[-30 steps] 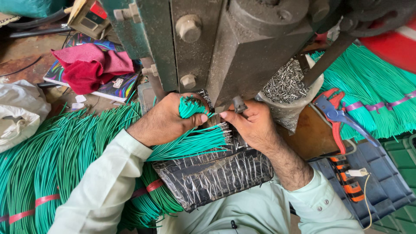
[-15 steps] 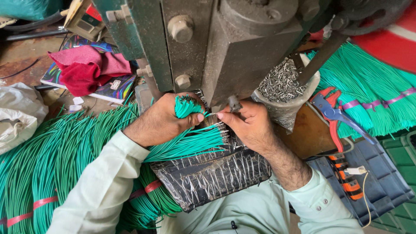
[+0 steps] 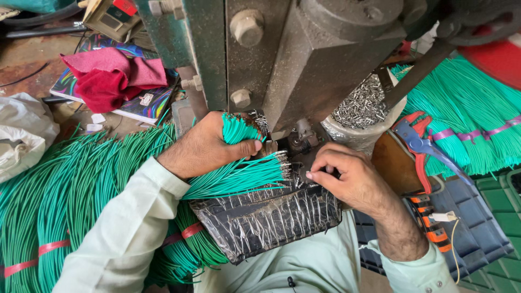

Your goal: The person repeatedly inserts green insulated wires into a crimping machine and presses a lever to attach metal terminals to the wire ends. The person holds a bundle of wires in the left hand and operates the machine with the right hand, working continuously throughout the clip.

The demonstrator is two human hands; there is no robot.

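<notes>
My left hand grips a bundle of green wires, folded over in the fist, with the stripped ends fanning right toward the foot of a heavy grey-green press machine. My right hand rests below the machine's tool, fingers curled and pinched together at the wire tips; what sits between the fingertips is too small to make out. Both hands lie over a black tape-wrapped pad at the machine's base.
A bowl of small metal terminals stands right of the press. Red-and-blue pliers lie on a blue crate. Large bundles of green wire lie left and at the far right. A red cloth rests on a book at back left.
My right hand has drawn slightly down and away from the machine's tool. My left hand holds the wire bundle in about the same place. The camera has shifted a little.
</notes>
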